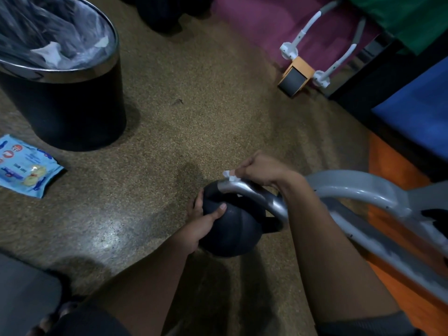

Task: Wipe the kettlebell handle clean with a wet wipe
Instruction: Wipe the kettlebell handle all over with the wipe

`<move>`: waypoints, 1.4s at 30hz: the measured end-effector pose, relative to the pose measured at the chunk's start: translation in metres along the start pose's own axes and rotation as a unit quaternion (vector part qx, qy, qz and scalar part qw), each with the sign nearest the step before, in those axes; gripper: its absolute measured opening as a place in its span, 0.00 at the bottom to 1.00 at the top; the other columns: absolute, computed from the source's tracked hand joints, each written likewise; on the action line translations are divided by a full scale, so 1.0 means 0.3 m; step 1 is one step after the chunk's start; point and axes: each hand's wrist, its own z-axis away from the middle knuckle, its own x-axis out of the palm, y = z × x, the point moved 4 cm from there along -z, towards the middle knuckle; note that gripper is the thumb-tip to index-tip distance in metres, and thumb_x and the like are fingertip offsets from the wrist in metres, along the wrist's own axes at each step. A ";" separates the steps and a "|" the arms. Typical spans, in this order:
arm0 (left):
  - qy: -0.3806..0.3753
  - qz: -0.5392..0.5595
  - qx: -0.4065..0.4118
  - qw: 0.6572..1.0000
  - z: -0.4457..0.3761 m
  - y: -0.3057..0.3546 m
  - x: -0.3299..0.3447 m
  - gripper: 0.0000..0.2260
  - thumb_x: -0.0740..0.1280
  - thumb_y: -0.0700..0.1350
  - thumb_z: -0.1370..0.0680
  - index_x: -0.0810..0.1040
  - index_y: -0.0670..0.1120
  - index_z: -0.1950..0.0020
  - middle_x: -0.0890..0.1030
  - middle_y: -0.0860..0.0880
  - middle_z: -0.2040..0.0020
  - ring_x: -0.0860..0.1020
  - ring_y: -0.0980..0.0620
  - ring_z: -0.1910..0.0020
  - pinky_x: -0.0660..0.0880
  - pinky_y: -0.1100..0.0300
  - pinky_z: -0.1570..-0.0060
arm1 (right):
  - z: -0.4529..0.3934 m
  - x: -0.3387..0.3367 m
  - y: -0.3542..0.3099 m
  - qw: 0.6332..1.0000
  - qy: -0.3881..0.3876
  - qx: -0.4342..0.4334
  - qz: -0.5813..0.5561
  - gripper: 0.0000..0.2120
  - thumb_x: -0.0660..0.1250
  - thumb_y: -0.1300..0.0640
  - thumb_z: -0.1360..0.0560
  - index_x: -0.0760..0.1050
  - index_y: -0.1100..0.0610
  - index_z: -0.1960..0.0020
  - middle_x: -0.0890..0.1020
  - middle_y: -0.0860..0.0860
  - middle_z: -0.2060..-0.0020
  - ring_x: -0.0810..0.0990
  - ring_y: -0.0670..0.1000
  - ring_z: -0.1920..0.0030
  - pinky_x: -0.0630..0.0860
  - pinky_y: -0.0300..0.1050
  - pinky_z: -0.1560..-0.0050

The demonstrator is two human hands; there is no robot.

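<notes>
Head view showed the kettlebell [230, 229] — heavy, rigid, I'd guess — steadied by the left hand [201, 226] cupping its body, while the right hand [259, 169] pinched a limp wet wipe [229, 175] against the handle [252, 192] just below it.

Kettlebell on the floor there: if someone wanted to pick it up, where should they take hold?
Probably by the handle, coming from above: it arches clear over the kettlebell, leaving a gap for fingers. The round body offers no grip, and the left hand only steadies its side.

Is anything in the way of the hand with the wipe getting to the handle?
Nothing visible. The right hand already presses the wet wipe against the kettlebell handle, while the left hand holds the kettlebell's black body.
</notes>
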 end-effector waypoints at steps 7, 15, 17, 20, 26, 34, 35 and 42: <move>0.009 0.001 0.010 1.000 -0.021 -0.017 -0.001 0.45 0.78 0.73 0.45 0.58 0.81 0.33 0.59 0.57 0.21 0.65 0.44 0.25 0.68 0.38 0.30 | 0.045 -0.006 -0.063 0.991 0.018 -0.084 0.099 0.04 0.73 0.58 0.28 0.86 0.56 0.54 0.85 0.47 0.60 0.79 0.40 0.62 0.73 0.31 0.61; 0.015 0.005 0.016 1.000 -0.013 -0.007 -0.004 0.39 0.78 0.73 0.46 0.60 0.86 0.41 0.59 0.57 0.21 0.65 0.46 0.24 0.67 0.40 0.29 | 0.027 0.071 -0.102 0.978 0.038 -0.127 0.160 0.04 0.72 0.57 0.28 0.86 0.54 0.54 0.86 0.50 0.57 0.83 0.47 0.54 0.79 0.46 0.47; 0.022 -0.003 0.019 1.000 -0.016 -0.012 -0.004 0.40 0.77 0.73 0.46 0.60 0.85 0.39 0.58 0.57 0.20 0.64 0.46 0.24 0.66 0.40 0.28 | 0.049 0.055 -0.089 0.980 0.037 -0.130 0.148 0.04 0.73 0.59 0.28 0.86 0.54 0.56 0.86 0.50 0.58 0.83 0.46 0.56 0.80 0.46 0.50; 0.018 -0.016 0.013 1.000 -0.016 -0.015 -0.001 0.42 0.76 0.74 0.45 0.59 0.83 0.35 0.56 0.57 0.20 0.62 0.45 0.23 0.67 0.38 0.29 | 0.056 -0.002 -0.059 0.987 0.047 -0.103 0.118 0.04 0.73 0.57 0.27 0.86 0.55 0.54 0.86 0.50 0.56 0.82 0.45 0.56 0.78 0.39 0.54; 0.021 -0.028 0.016 0.999 -0.001 0.004 -0.008 0.45 0.75 0.74 0.44 0.56 0.80 0.31 0.52 0.59 0.19 0.59 0.44 0.21 0.64 0.39 0.27 | 0.024 0.139 -0.098 0.950 0.076 -0.155 0.261 0.06 0.68 0.57 0.29 0.84 0.52 0.55 0.85 0.52 0.57 0.82 0.54 0.54 0.79 0.48 0.52; 0.014 -0.010 0.003 1.000 0.009 0.013 0.003 0.48 0.75 0.73 0.46 0.56 0.78 0.30 0.51 0.59 0.19 0.59 0.45 0.22 0.64 0.40 0.27 | 0.059 0.053 -0.077 0.961 0.085 -0.182 0.191 0.07 0.68 0.54 0.26 0.85 0.51 0.57 0.86 0.49 0.62 0.82 0.48 0.57 0.78 0.45 0.54; 0.015 -0.009 0.002 1.000 0.006 0.012 0.001 0.47 0.75 0.74 0.47 0.56 0.81 0.32 0.52 0.58 0.19 0.60 0.45 0.22 0.64 0.40 0.27 | 0.052 0.085 -0.081 0.952 0.083 -0.194 0.222 0.08 0.67 0.54 0.26 0.85 0.52 0.57 0.85 0.50 0.61 0.82 0.50 0.58 0.78 0.45 0.55; 0.019 0.016 -0.001 1.000 0.006 0.002 0.007 0.45 0.77 0.73 0.46 0.59 0.79 0.32 0.59 0.57 0.21 0.65 0.45 0.25 0.67 0.39 0.29 | 0.142 0.108 0.004 0.884 0.196 -0.299 0.302 0.08 0.62 0.54 0.23 0.79 0.55 0.54 0.80 0.48 0.57 0.81 0.55 0.62 0.74 0.49 0.66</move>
